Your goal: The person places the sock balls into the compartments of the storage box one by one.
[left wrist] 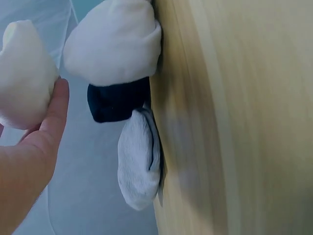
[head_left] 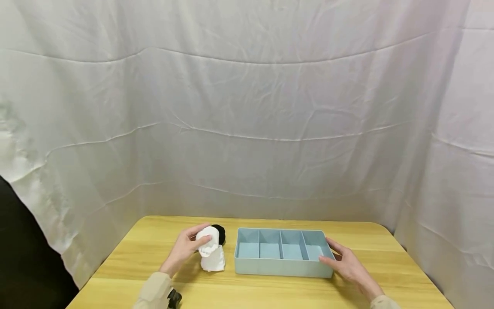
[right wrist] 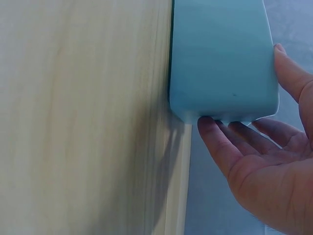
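Note:
My left hand [head_left: 186,249] pinches a balled white sock [head_left: 206,236] between thumb and fingers, raised above the table. Below it lies another white sock [head_left: 213,259], also bundled. A black sock [head_left: 221,233] shows behind the held one. In the left wrist view, a folded light grey sock [left wrist: 137,161] rests beside the black one; the hand hides it from the head view. My right hand [head_left: 347,264] grips the right end of a pale blue divided box [head_left: 281,267], thumb at the front rim and fingers around the far corner. The box's several compartments hold nothing.
Everything rests on a light wooden table [head_left: 139,249] with rounded far corners. Pale curtains [head_left: 270,128] hang around its back and sides. Something black [head_left: 31,257] stands at the far left. A small black object [head_left: 174,298] shows by the left sleeve.

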Demonstrator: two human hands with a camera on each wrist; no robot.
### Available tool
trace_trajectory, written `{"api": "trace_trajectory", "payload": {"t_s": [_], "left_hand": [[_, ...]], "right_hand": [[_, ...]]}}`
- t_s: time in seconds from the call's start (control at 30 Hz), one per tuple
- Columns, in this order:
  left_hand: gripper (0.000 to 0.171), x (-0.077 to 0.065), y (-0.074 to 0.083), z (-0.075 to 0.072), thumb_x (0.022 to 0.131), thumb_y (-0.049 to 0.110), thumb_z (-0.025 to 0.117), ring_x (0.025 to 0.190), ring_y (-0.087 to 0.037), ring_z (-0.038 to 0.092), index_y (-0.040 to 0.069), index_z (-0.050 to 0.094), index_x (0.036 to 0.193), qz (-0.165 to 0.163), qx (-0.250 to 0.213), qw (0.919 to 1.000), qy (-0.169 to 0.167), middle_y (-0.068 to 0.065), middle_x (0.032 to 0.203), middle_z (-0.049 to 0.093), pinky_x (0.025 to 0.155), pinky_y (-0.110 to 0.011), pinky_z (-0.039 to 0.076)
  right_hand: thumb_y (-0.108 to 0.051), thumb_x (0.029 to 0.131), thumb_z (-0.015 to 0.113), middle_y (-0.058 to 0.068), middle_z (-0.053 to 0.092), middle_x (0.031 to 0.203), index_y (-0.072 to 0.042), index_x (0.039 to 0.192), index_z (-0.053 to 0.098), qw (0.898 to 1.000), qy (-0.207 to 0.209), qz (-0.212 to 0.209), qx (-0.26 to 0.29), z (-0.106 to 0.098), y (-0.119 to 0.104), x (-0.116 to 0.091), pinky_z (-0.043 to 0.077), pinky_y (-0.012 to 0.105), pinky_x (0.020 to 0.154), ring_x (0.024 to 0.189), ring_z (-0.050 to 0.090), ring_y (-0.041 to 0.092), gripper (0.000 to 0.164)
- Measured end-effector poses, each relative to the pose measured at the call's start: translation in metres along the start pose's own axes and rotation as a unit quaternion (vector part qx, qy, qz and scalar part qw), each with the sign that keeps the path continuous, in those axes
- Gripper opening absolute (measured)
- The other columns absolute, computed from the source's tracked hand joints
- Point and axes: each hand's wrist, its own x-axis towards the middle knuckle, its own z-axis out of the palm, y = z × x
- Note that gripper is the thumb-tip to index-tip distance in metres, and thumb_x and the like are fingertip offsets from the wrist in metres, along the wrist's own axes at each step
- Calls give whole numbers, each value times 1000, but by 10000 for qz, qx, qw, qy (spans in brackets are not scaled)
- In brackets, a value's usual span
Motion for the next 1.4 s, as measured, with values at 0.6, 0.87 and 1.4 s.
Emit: {"api": "trace_trajectory", "payload": {"t_s": [0.6, 0.87, 1.4], "left_hand": [[43, 10, 1, 37, 89, 17, 73, 98, -13, 64, 9, 64, 130, 397, -15, 9988, 281, -16, 125, 65, 79, -21, 52], [43, 13, 2, 48, 89, 15, 72, 91, -9, 62, 8, 63, 130, 542, 9, 9976, 433, -17, 123, 65, 75, -20, 52], [42, 22, 1, 70, 90, 12, 71, 89, -9, 62, 6, 62, 130, 1022, -164, 9946, -26, -20, 122, 64, 72, -20, 52]], "right_hand": [[-26, 92, 70, 31, 24, 155, 5, 152, 25, 9999, 48, 45, -140, 1, 1, -1, 47, 48, 102, 132, 42, 51, 81], [-27, 92, 70, 30, 25, 155, 4, 152, 25, 9998, 72, 55, -152, -1, 2, -1, 47, 48, 101, 132, 43, 50, 82], [-28, 92, 70, 30, 26, 155, 3, 153, 26, 9998, 63, 62, -176, -1, 1, -1, 47, 49, 101, 131, 44, 50, 81]]}}
